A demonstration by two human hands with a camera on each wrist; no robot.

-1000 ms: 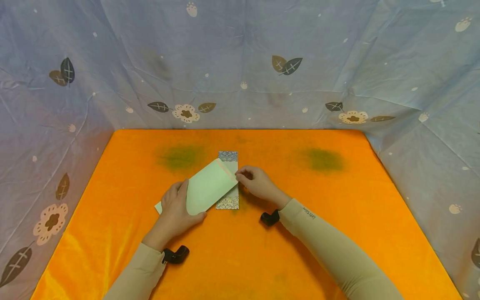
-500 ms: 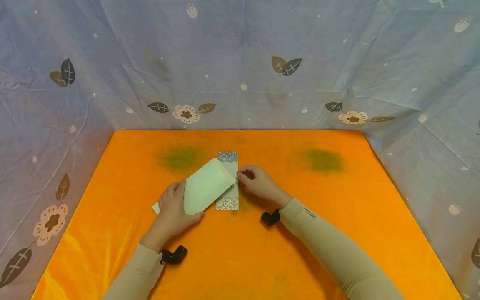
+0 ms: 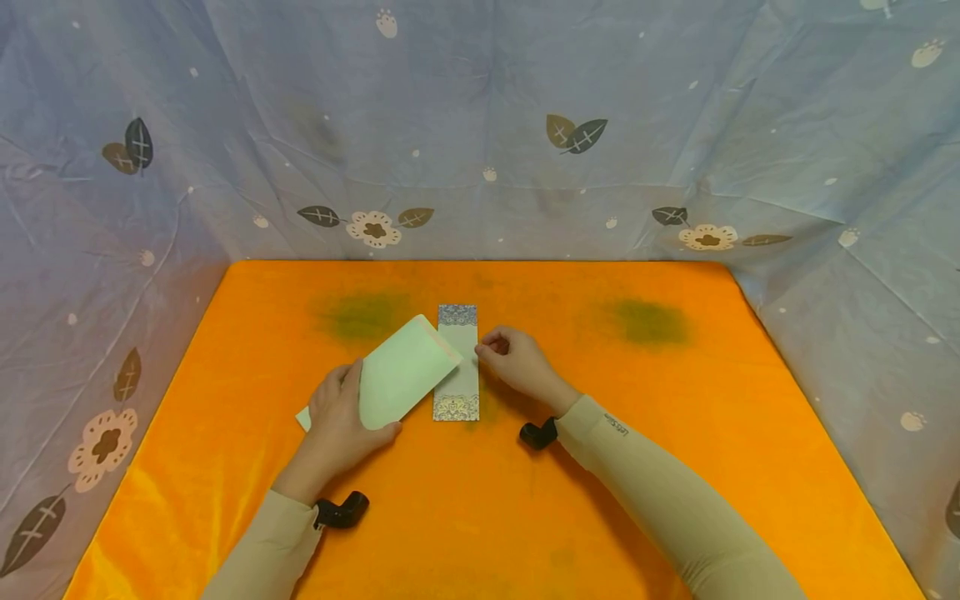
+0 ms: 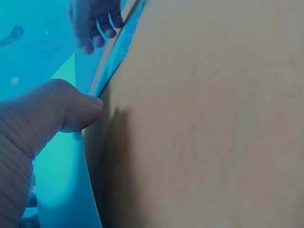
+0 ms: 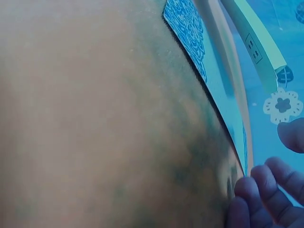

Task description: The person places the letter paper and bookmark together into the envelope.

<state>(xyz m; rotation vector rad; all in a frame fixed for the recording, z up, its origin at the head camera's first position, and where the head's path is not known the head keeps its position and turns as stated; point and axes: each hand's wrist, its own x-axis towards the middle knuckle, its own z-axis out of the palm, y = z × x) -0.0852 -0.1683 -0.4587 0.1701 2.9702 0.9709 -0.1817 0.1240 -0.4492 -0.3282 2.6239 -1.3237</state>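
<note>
My left hand (image 3: pixel 333 421) grips a pale green envelope (image 3: pixel 405 375) by its near left part, thumb along one edge. The envelope slants up to the right, a peach strip along its upper right end, and overlaps a long pale card (image 3: pixel 462 379) in the head view. This card lies upright in line on the orange cloth, with ornate printed bands at both ends. Beside its right edge is my right hand (image 3: pixel 517 362), fingers loosely curled. In the right wrist view its thumb and fingers (image 5: pixel 259 183) stand apart with nothing between them, and small print shows on the envelope (image 5: pixel 256 47).
An orange cloth (image 3: pixel 465 517) covers the table, with dark greenish patches toward the back left and back right. Grey-blue curtains (image 3: pixel 487 100) printed with flowers and leaves hang behind and on both sides. Each wrist carries a black camera (image 3: pixel 538 434).
My left hand has drawn the envelope a little to the left, uncovering more of the card. The right hand stays near the card's right edge, now apart from the envelope's corner.
</note>
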